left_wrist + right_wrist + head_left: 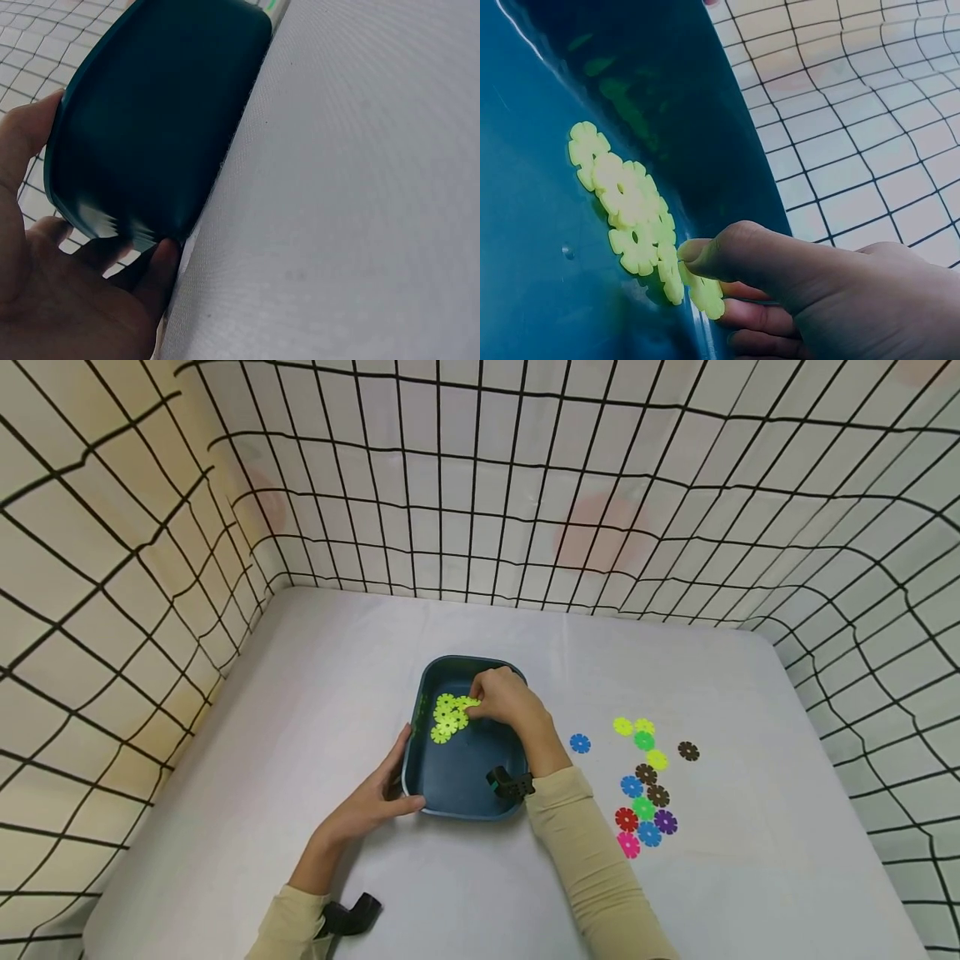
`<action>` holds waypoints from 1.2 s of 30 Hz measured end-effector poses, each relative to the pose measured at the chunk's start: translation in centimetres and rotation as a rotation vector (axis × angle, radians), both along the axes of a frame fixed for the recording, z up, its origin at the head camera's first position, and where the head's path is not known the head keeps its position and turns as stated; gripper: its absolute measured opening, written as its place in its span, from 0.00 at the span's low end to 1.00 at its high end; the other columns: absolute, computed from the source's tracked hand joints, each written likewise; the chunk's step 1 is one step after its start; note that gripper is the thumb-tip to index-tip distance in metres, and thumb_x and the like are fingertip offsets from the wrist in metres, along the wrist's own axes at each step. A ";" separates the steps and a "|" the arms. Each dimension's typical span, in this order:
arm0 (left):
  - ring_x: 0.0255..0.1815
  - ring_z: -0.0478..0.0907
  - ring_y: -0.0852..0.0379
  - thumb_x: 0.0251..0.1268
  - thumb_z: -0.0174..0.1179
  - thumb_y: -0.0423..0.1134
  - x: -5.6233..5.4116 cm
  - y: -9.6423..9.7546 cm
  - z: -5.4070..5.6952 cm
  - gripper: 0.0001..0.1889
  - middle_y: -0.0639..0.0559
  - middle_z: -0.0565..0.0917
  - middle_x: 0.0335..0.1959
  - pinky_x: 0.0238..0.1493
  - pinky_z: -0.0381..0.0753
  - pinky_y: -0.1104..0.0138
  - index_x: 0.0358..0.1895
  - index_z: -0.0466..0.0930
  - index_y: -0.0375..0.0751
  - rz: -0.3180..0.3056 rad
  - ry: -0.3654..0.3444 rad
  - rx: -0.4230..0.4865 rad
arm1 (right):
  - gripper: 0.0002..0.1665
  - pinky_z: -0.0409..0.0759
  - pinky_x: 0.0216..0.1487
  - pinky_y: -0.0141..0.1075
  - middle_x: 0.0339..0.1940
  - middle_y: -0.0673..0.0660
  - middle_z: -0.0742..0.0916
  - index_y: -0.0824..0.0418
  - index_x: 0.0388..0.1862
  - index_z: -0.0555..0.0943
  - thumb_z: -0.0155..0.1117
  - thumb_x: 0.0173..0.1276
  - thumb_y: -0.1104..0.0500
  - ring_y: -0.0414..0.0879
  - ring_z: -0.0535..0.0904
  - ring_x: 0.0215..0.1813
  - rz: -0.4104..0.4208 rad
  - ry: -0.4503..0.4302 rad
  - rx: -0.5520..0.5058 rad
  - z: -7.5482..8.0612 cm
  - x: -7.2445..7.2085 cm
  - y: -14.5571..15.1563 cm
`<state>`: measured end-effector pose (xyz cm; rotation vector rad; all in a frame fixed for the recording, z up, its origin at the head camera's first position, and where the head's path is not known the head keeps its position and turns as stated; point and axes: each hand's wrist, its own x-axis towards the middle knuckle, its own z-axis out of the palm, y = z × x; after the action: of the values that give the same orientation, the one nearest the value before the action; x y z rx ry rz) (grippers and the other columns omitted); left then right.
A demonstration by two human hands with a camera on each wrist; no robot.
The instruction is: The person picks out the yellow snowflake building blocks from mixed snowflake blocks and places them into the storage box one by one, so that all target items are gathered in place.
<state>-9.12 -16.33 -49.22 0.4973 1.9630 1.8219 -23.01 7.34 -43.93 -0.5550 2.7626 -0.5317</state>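
A dark blue plastic bin (457, 777) sits on the white table, several yellow-green notched flower discs (444, 718) lying in a cluster on its floor. At the bin's near left corner my left hand (367, 803) grips it, fingers along the left wall and thumb at the near edge. The left wrist view shows that hand (82, 292) against the outside of the bin (157, 112). Reaching over the bin's right side, my right hand (506, 697) pinches a yellow-green disc (707, 298) at the cluster's edge. Some of the right fingers are hidden behind its thumb (697, 251).
Right of the bin, loose discs in several colours lie on the table: a blue disc (580, 743), a brown disc (688, 751), a purple disc (665, 822), a pink disc (628, 845) and others. A black wire mesh (480, 477) stands around the table's back and sides.
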 end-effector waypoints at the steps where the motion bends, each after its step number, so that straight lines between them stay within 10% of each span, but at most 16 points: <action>1: 0.79 0.35 0.34 0.65 0.59 0.30 0.0 0.1 0.0 0.52 0.53 0.29 0.81 0.72 0.46 0.37 0.77 0.31 0.69 -0.001 0.001 -0.001 | 0.19 0.80 0.42 0.38 0.41 0.54 0.87 0.59 0.47 0.85 0.70 0.61 0.50 0.44 0.80 0.36 0.000 0.001 0.004 0.0 0.0 0.1; 13: 0.79 0.34 0.33 0.65 0.59 0.30 0.0 0.2 -0.2 0.53 0.53 0.29 0.81 0.71 0.47 0.36 0.78 0.29 0.67 -0.011 0.005 0.000 | 0.18 0.75 0.33 0.35 0.32 0.52 0.87 0.59 0.47 0.85 0.69 0.62 0.49 0.42 0.78 0.29 -0.017 -0.033 -0.016 0.0 0.2 0.2; 36: 0.79 0.41 0.32 0.65 0.60 0.30 0.0 0.3 0.1 0.53 0.50 0.31 0.81 0.70 0.53 0.38 0.78 0.30 0.64 0.011 0.025 -0.027 | 0.26 0.80 0.47 0.40 0.41 0.54 0.87 0.61 0.49 0.84 0.73 0.58 0.46 0.46 0.81 0.43 -0.043 0.079 -0.131 3.2 0.9 0.4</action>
<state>-9.09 -16.02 -49.10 0.5041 2.0072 1.8018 -22.15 7.76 -40.76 -0.5579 2.8343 -0.7193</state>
